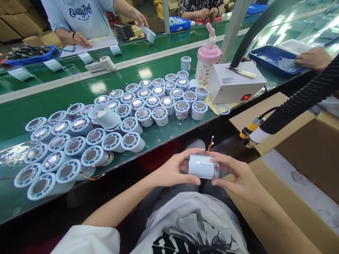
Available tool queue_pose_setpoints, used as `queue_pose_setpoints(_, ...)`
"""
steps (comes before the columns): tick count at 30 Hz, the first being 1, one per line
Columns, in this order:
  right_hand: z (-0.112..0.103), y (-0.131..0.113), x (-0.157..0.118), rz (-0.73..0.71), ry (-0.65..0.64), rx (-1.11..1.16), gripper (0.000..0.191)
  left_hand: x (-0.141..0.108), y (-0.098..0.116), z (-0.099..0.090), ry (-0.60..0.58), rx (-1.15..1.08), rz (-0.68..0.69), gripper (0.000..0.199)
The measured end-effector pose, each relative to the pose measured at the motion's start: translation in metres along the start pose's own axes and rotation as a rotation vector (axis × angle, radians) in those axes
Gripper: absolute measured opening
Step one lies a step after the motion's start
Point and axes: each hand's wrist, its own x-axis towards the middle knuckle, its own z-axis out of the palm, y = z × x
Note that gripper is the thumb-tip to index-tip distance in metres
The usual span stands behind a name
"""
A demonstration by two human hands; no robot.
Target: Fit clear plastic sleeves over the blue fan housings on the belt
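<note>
A light blue cylinder (201,166) lies on its side in the air above my lap, with a clear part at its right end and thin red, yellow and black wires rising from its top. My left hand (177,168) grips its left end, thumb and fingers around it. At the right end, my right hand (234,173) holds it between thumb and fingers. Many similar light blue cylinders (129,124) stand on the green table (159,137) ahead and to the left, their round grey discs facing up; several trail thin wires.
A white box with a lit red switch (233,84) stands beside a pink-lidded cup (208,65). A black ribbed hose (299,97) slants down at right over an open carton (302,176). Across the belt, a person (84,21) holds a light blue part; another person's hand reaches a blue tray (265,58).
</note>
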Motion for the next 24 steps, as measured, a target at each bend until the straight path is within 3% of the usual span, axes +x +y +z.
queue_pose_setpoints(6,-0.001,-0.004,0.000,0.080,-0.027,0.138,0.048,-0.005,0.006,0.000,-0.001,0.005,0.040,0.080)
queue_pose_setpoints(9,0.001,0.004,-0.001,0.082,0.004,0.202,0.045,0.004,0.003,-0.001,0.007,-0.061,0.041,0.086)
queue_pose_setpoints(11,0.005,0.014,-0.005,0.079,0.118,0.267,0.043,0.022,-0.002,-0.001,0.023,-0.123,0.036,0.087)
queue_pose_setpoints(13,0.008,0.027,-0.012,0.095,0.320,0.313,0.043,0.049,-0.006,0.002,0.013,-0.177,0.020,0.085)
queue_pose_setpoints(17,0.002,0.051,-0.027,0.110,0.652,0.288,0.045,0.111,-0.009,0.018,-0.118,-0.193,-0.029,0.077)
queue_pose_setpoints(20,-0.011,0.061,-0.033,0.095,0.720,0.261,0.046,0.143,-0.005,0.028,-0.217,-0.146,-0.036,0.069)
queue_pose_setpoints(24,-0.023,0.066,-0.026,0.059,0.714,0.279,0.048,0.156,0.004,0.025,-0.264,-0.082,-0.027,0.063)
